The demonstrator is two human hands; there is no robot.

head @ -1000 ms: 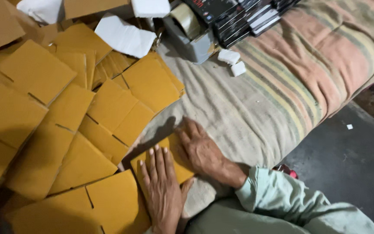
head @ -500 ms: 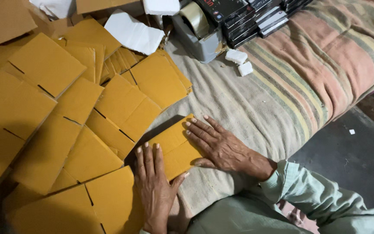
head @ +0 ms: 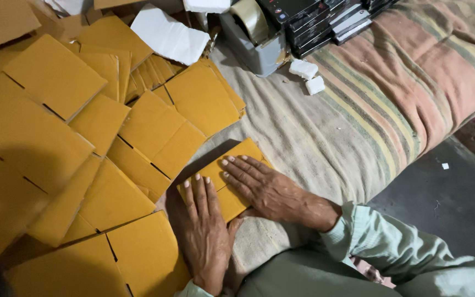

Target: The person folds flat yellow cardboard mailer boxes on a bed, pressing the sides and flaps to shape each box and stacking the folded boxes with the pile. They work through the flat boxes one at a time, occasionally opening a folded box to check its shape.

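Observation:
A folded yellow cardboard piece (head: 236, 155) lies flat on the striped cloth in front of me. My left hand (head: 203, 231) rests palm down on its near left part, fingers spread and pointing away from me. My right hand (head: 265, 190) lies flat across the same piece from the right, fingers stretched toward the left. Both palms press on the cardboard and neither hand grips anything.
Several flat yellow cardboard blanks (head: 83, 137) cover the left side. A grey tape dispenser (head: 255, 41) and dark flat boxes (head: 314, 22) stand at the back. White paper (head: 169, 36) and two white foam bits (head: 309, 77) lie nearby. The striped mattress (head: 413, 82) drops to a dark floor (head: 446, 198).
The view has shifted, so the cardboard piece and hands sit higher in frame. My right hand has spread flatter across the piece; my left hand stays pressed on it.

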